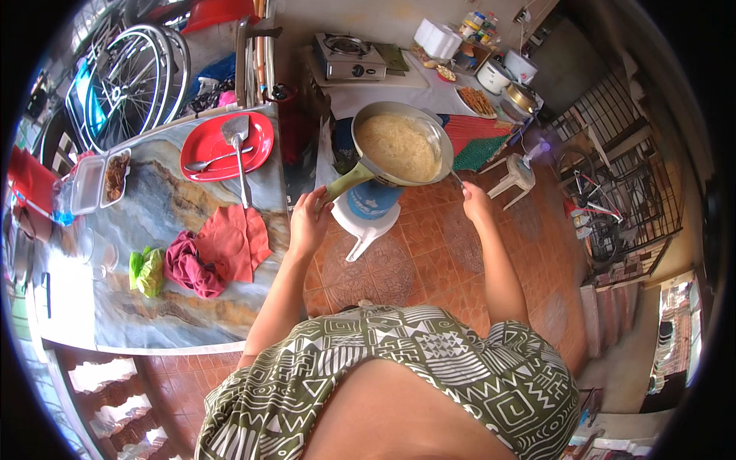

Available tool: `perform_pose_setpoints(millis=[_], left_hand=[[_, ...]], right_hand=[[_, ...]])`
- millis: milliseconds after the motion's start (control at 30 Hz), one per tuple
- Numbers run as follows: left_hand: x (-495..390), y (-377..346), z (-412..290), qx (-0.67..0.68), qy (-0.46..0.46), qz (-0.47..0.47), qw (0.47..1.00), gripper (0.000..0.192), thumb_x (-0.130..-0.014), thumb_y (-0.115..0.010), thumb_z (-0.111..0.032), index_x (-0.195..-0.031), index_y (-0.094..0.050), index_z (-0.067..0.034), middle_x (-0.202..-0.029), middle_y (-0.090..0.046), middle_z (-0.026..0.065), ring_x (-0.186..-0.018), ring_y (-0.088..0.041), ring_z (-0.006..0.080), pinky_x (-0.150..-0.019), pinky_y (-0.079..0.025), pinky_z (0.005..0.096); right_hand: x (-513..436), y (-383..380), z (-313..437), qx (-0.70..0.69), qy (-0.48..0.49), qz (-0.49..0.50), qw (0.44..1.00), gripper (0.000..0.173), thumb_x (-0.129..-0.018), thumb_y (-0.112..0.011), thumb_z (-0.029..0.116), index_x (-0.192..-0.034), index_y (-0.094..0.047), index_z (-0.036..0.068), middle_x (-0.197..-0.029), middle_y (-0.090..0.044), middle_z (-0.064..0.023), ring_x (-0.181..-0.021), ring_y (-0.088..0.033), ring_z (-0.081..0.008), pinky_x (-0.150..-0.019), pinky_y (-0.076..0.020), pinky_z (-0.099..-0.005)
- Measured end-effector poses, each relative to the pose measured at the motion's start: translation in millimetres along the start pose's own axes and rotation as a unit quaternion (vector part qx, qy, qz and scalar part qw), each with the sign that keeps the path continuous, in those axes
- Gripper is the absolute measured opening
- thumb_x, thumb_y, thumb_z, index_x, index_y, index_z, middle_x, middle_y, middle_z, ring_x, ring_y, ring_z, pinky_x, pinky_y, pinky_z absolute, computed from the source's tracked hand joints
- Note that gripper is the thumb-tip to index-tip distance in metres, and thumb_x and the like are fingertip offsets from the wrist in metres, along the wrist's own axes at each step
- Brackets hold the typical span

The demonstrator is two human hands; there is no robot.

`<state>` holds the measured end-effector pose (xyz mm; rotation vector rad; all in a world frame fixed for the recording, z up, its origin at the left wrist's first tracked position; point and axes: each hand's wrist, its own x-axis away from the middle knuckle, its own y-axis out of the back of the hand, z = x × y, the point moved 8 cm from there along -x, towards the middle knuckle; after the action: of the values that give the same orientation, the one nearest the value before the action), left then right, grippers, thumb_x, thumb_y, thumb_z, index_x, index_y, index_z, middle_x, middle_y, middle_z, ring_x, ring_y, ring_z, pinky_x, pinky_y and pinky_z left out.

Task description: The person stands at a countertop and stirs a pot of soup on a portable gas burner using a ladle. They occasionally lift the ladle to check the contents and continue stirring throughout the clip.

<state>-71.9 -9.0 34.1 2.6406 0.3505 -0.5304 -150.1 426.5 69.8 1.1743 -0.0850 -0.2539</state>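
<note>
A deep frying pan (363, 123) with a green handle holds a thick, pale yellow food (397, 146). My left hand (310, 221) grips the pan's handle at its end. My right hand (476, 201), at the pan's lower right, is closed on a thin metal utensil (457, 179), whose far end reaches the pan's rim; its full shape cannot be made out. Beneath the pan are a blue container (372, 201) and a white plastic stool or stand (368, 227). To the left, a metal turner (236, 129) and a spoon (218, 160) rest on a red oval plate (261, 141).
The marble-patterned table (155, 213) at left bears cloths (230, 241), a green plastic bag (146, 271) and an open foam food box (89, 185). A gas stove (351, 57), a plate of fried food (476, 102) and a rice cooker (493, 76) stand ahead. A white stool (512, 178) is at right.
</note>
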Motion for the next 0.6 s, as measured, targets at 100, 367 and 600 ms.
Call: perform_pose_setpoints(millis=[100, 367, 600], left_hand=[[0, 0, -3, -0.012, -0.003, 0.003, 1.0, 0.035, -0.089, -0.069, -0.013, -0.122, -0.063, -0.002, -0.103, -0.065, 0.0183, -0.093, -0.065, 0.0372, -0.081, -0.052, 0.0416], [-5, -2, 3, 0.0, -0.003, 0.001, 1.0, 0.037, -0.088, -0.07, -0.013, -0.122, -0.063, 0.0, -0.106, -0.065, 0.0188, -0.098, -0.065, 0.037, -0.084, -0.052, 0.0412], [-1, -1, 5, -0.001, 0.0, 0.003, 1.0, 0.038, -0.088, -0.07, -0.013, -0.123, -0.062, -0.001, -0.106, -0.065, 0.0191, -0.098, -0.065, 0.0376, -0.084, -0.052, 0.0419]], right_hand=[[31, -19, -26, -0.153, -0.144, 0.088, 0.974, 0.035, -0.104, -0.048, 0.023, -0.137, -0.056, 0.015, -0.071, -0.064, -0.0112, -0.047, -0.056, -0.0203, -0.041, -0.0437, -0.0378], [40, -52, -1, -0.402, -0.203, 0.246, 0.859, 0.032, -0.107, -0.044, 0.024, -0.136, -0.054, 0.017, -0.065, -0.052, -0.0012, -0.043, -0.038, -0.0052, -0.035, -0.0272, -0.022], [42, -30, 8, -0.419, -0.184, 0.231, 0.859, 0.034, -0.107, -0.045, 0.025, -0.138, -0.054, 0.018, -0.066, -0.052, -0.0006, -0.042, -0.036, -0.005, -0.035, -0.0259, -0.0216]])
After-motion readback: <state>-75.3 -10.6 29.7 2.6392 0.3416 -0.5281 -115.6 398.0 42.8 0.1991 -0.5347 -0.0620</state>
